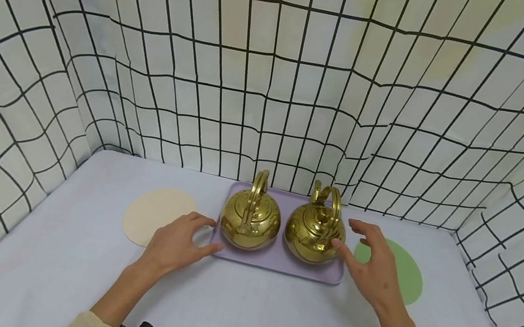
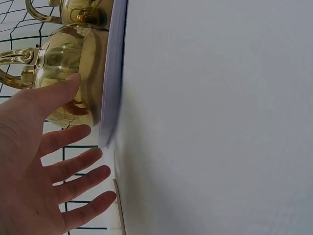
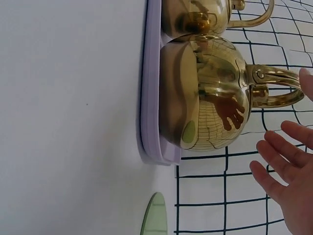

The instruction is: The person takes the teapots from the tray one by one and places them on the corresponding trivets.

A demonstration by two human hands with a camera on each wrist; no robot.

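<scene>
Two shiny brass teapots with arched handles stand side by side on a light purple tray (image 1: pixel 276 266). My left hand (image 1: pixel 178 243), fingers spread, is beside the tray's left end, nearest the left teapot (image 1: pixel 250 220). In the left wrist view its thumb overlaps that teapot's body, and nothing is in the palm. At the other end my right hand (image 1: pixel 372 266) has its fingers apart, close to the right teapot (image 1: pixel 309 235). The right wrist view shows those fingers (image 3: pixel 274 183) beside this pot, with the hand mirrored in the brass.
A round cream mat (image 1: pixel 149 217) lies left of the tray, partly behind my left hand. On the right a round green mat (image 1: pixel 407 272) is partly covered by my right hand. White cloth with a black grid (image 1: pixel 293 99) encloses the white table (image 1: pixel 246 317) at the back and sides.
</scene>
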